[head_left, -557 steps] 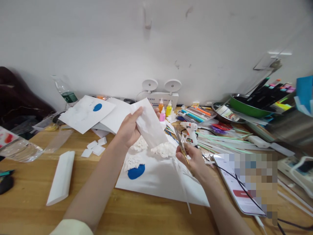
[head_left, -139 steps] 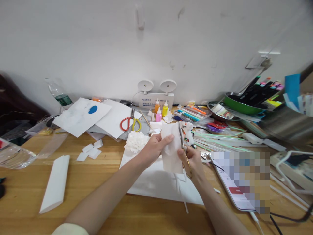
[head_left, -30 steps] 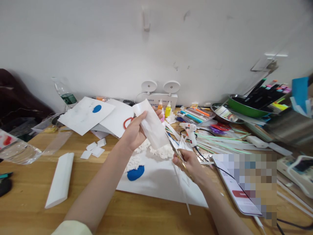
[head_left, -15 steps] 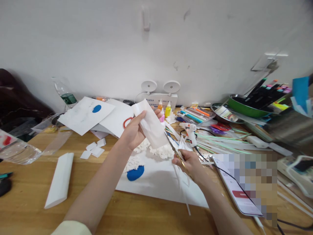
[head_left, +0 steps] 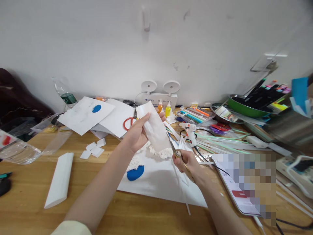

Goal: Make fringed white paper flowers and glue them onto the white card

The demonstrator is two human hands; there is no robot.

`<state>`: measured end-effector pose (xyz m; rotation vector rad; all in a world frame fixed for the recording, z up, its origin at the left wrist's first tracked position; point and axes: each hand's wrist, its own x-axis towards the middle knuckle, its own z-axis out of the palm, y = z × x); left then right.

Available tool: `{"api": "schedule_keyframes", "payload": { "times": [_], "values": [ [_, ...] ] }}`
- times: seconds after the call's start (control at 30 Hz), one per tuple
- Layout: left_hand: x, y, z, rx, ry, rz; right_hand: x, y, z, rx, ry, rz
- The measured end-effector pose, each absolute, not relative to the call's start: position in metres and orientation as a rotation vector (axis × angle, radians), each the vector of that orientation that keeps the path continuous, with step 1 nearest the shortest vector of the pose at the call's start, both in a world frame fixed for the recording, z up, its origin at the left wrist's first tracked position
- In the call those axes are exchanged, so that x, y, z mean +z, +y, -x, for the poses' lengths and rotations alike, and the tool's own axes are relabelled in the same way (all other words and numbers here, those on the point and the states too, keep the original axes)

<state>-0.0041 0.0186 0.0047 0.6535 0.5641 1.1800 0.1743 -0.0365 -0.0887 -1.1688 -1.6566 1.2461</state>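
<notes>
My left hand (head_left: pixel 137 134) is closed on a piece of white paper (head_left: pixel 156 129), thumb on its near face and fingers behind. In my right hand (head_left: pixel 187 163) is a pair of scissors (head_left: pixel 176 152) with gold handles, its blades pointing up and left along the paper's right edge. Whether the blades bite into the paper I cannot tell. Below both hands lies a white sheet (head_left: pixel 156 186) that carries white crumbly clumps (head_left: pixel 164 152) and a blue patch (head_left: pixel 135 173). Thin white strips (head_left: pixel 184 192) hang or lie under the scissors.
A folded white paper piece (head_left: pixel 60 179) and small white squares (head_left: pixel 91 149) lie on the left. Red-handled scissors (head_left: pixel 127 124) rest behind my left hand. Rightward are a glue gun (head_left: pixel 190 133), a phone (head_left: pixel 234 186) with a cable, straws and a green pan (head_left: pixel 249 107) of markers.
My left hand and the paper have shifted slightly right and a little down. The red scissor handle shows more. My right hand with the scissors has hardly moved.
</notes>
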Motion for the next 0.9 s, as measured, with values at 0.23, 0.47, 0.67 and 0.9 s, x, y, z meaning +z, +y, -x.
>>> {"api": "schedule_keyframes", "payload": {
  "times": [0.23,0.47,0.67,0.9],
  "values": [
    [-0.003,0.018,0.000,1.136,0.523,-0.679,-0.092,-0.036,-0.176,1.230,-1.646,1.136],
    [-0.004,0.020,0.000,1.148,0.511,-0.683,-0.085,-0.038,-0.174,1.179,-1.629,1.195],
    [-0.003,0.017,-0.002,1.156,0.536,-0.674,-0.084,-0.038,-0.173,1.149,-1.607,1.249],
    [0.000,0.017,-0.001,1.176,0.537,-0.670,-0.083,-0.037,-0.173,1.140,-1.600,1.308]
  ]
}}
